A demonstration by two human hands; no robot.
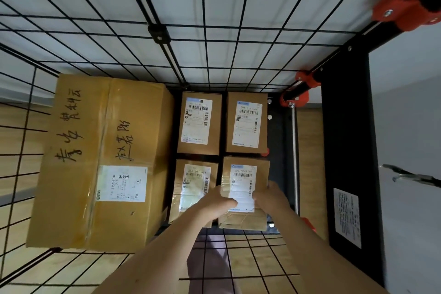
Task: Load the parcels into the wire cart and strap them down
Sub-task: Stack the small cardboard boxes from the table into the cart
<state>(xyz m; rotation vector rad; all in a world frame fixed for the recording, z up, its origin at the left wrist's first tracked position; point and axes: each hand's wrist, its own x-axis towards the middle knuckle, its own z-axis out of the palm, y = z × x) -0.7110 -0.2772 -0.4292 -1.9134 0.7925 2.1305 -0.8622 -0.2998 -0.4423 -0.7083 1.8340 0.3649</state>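
I look down into the black wire cart. A big brown parcel with handwriting fills its left side. Several small labelled parcels lie on the cart floor to the right: two at the back, one at the front left, and a taped one at the front right. My left hand rests on the left part of that front right parcel's top. My right hand grips its right edge. No strap is in view.
The cart's black solid side panel with a white sticker stands on the right, with orange clamps at its corners. A metal hook hangs beyond it. Wood flooring shows through the wire sides.
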